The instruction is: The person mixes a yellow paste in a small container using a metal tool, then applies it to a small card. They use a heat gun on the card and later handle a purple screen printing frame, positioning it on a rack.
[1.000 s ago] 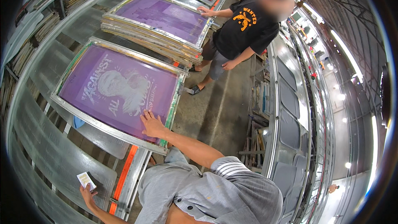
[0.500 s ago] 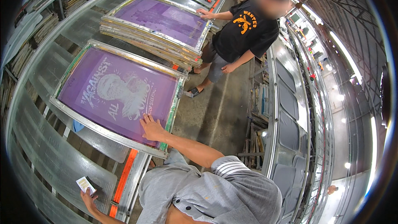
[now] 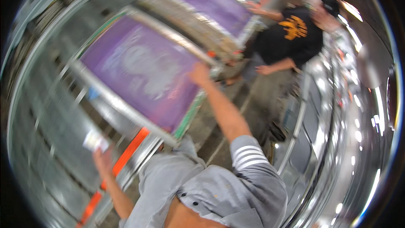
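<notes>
The view is blurred. My left hand grips a small white packet over the metal rack at lower left. My right hand is at the right side of a purple screen-printing frame with a pale portrait and lettering; its fingers are too smeared to read, and whether they touch the mesh is unclear. An orange strip runs along the rack below this frame.
A stack of frames lies on the rack beyond. A person in a black shirt stands beside it, a hand near the top frame. Another long rack with grey panels runs along the right, across the aisle.
The view has swung, shifting the frames and the person up and right. My right hand has moved from the lower middle of the mesh up toward its right edge.
</notes>
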`<state>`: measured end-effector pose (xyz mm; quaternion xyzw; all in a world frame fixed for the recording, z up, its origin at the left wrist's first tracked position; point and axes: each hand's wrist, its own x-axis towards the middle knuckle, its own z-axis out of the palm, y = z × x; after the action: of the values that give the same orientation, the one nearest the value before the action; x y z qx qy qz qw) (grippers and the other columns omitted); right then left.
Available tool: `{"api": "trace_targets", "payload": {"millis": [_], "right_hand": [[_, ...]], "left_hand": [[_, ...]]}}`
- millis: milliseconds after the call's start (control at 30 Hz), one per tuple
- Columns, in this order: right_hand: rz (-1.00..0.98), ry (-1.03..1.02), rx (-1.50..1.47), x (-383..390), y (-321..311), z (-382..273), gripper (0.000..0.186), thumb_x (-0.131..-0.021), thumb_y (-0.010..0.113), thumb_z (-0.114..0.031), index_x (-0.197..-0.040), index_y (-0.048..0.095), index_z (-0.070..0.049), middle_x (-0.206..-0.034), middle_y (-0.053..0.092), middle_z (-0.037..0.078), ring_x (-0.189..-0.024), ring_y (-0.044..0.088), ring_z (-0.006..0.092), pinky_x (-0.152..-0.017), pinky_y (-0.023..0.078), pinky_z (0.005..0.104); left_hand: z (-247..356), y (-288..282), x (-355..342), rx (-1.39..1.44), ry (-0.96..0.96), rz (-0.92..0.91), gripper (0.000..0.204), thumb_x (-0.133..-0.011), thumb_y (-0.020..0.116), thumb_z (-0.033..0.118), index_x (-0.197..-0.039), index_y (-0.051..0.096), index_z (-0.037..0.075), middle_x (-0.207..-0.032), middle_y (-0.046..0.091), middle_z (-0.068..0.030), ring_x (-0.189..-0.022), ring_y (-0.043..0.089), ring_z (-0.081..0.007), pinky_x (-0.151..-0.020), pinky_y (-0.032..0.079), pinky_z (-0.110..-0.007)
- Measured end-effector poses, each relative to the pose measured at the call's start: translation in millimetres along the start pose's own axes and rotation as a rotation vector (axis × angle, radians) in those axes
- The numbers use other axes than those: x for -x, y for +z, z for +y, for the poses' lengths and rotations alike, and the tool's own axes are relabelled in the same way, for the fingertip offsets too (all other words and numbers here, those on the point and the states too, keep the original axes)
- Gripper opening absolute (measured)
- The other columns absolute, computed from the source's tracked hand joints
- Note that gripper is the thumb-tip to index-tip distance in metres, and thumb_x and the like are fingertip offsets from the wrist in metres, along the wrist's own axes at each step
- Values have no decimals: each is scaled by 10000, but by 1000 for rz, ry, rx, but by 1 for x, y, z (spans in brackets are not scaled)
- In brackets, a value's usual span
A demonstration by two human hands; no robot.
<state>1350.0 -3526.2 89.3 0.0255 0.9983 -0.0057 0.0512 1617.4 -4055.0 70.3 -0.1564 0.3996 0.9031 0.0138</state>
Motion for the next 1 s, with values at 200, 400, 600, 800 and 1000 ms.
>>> {"api": "trace_targets", "payload": {"millis": [200, 400, 600, 800, 1000], "right_hand": [[-125, 221, -175, -30, 8, 23, 892, -784, 634, -481, -1443, 210, -55, -1497, 183, 205, -1381, 182, 371, -1051, 179, 627], [-233, 145, -223, -64, 5, 64, 873, -795, 627, -489, -1414, 259, 4, -1466, 253, 234, -1364, 228, 383, -1058, 217, 590], [-591, 21, -702, -82, 8, 73, 828, -815, 594, -508, -1343, 357, 84, -1431, 320, 245, -1323, 325, 351, -1074, 275, 397], [-578, 0, -874, -31, -38, 21, 1095, -686, 707, -542, -1420, 176, 73, -1474, 186, 277, -1377, 211, 348, -1102, 230, 410], [-325, -249, -537, 80, -45, 1, 1209, -575, 837, -409, -1464, 108, -36, -1484, 151, 257, -1381, 157, 374, -1100, 222, 435]], "left_hand": [[-124, 144, -25, 145, -356, 18, 313, -890, 558, 68, -1197, 507, 95, -1150, 581, -19, -1072, 537, -169, -963, 396, -416], [-114, 197, -37, -200, -102, 384, 314, -869, 604, 74, -1167, 536, 3, -1130, 599, -60, -1027, 547, -150, -908, 410, -294], [-46, 190, -50, -534, 37, 628, 322, -846, 642, 103, -1140, 564, 0, -1057, 627, -69, -941, 575, -152, -833, 437, -308], [7, 143, -60, -504, 155, 608, 316, -832, 658, 105, -1114, 574, -10, -1037, 636, -78, -939, 586, -168, -847, 427, -312], [19, 115, -78, -592, 153, 471, 316, -832, 645, 87, -1114, 571, -35, -1041, 637, -102, -948, 588, -179, -869, 423, -314]]}}
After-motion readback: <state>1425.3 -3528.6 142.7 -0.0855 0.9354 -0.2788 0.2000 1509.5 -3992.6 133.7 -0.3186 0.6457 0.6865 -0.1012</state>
